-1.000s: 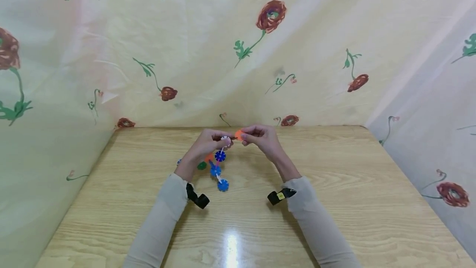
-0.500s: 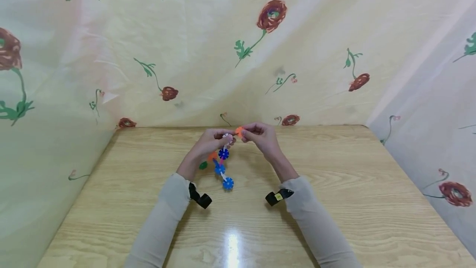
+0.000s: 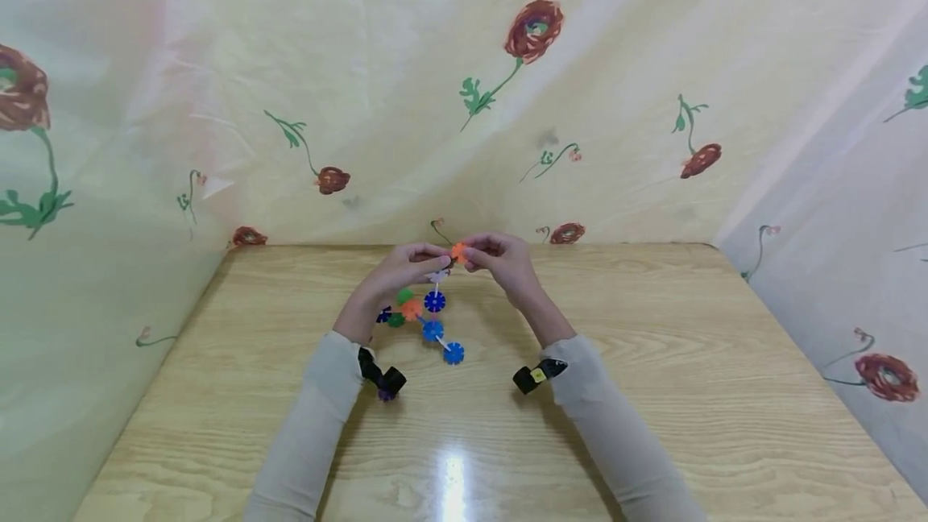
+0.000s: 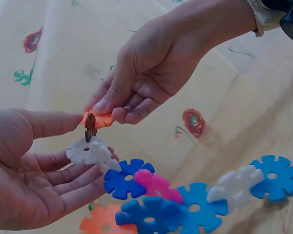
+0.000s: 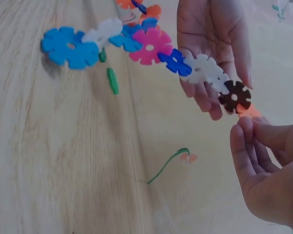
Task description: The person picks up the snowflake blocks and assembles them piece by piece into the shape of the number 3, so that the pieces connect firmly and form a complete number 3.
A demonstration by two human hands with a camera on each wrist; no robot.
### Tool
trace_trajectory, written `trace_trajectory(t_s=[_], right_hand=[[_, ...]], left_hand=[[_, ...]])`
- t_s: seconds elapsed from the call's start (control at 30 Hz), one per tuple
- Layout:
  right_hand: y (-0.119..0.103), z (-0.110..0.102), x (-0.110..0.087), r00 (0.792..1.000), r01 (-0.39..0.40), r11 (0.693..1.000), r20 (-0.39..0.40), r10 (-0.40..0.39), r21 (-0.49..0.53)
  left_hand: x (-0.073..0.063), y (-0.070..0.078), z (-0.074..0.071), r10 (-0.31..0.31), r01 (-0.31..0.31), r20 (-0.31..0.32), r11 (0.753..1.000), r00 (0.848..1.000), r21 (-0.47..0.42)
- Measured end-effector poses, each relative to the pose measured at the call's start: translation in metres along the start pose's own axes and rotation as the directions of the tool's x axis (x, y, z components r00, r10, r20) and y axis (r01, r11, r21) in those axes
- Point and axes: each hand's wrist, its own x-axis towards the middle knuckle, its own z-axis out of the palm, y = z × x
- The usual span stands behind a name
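Note:
Between finger and thumb my right hand (image 3: 507, 266) pinches an orange snowflake disc (image 4: 98, 120), a notched plastic connector. It joins a brown disc (image 5: 236, 97), from which a chain of linked discs runs: white (image 5: 203, 69), dark blue (image 3: 434, 301), pink (image 5: 150, 47) and light blue (image 3: 453, 354). My left hand (image 3: 406, 268) is beside the upper chain, fingers extended behind the white discs and its straight thumb close to the orange and brown discs. Whether the thumb touches them is unclear. Another orange disc (image 3: 412, 310) sits in a side branch below the left hand.
Green discs (image 3: 395, 319) and a dark blue disc (image 3: 384, 314) lie near the left wrist. A purple piece (image 3: 387, 395) shows under the left wrist camera. The wooden table (image 3: 623, 425) ends at a flowered cloth (image 3: 406, 103) behind the hands.
My left thumb has come off the white disc and straightened. Both hands have shifted slightly up and left. The chain's lower end has swung right, and more discs show by the left wrist.

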Motion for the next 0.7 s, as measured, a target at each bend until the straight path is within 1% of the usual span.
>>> trace_trajectory(t_s=[0.1, 0.2, 0.27, 0.33, 0.5, 0.7], right_hand=[[-0.002, 0.005, 0.002, 0.999, -0.006, 1.0, 0.048, 0.007, -0.01], [-0.003, 0.009, 0.003, 0.997, -0.012, 1.0, 0.08, 0.013, -0.013], [-0.003, 0.012, 0.004, 0.996, -0.017, 1.0, 0.086, 0.018, -0.015], [-0.004, 0.014, 0.004, 0.996, -0.024, 1.0, 0.087, 0.025, -0.013], [-0.005, 0.017, 0.003, 0.995, -0.029, 0.999, 0.095, 0.03, -0.016], [-0.007, 0.019, 0.004, 0.993, -0.011, 0.999, 0.117, 0.015, -0.034]], left_hand=[[-0.002, 0.0, -0.004, 0.004, -0.003, -0.005, 1.0, 1.0, 0.012], [-0.003, -0.001, -0.007, 0.028, -0.028, -0.009, 0.999, 1.0, 0.024], [-0.003, 0.0, -0.009, 0.042, -0.041, -0.014, 0.999, 0.999, 0.027], [-0.003, 0.0, -0.01, 0.043, -0.042, -0.024, 0.999, 0.999, 0.026], [-0.005, 0.001, -0.012, 0.018, -0.017, -0.054, 1.0, 0.998, 0.021], [-0.007, 0.002, -0.015, 0.022, -0.021, -0.053, 1.0, 0.998, 0.009]])
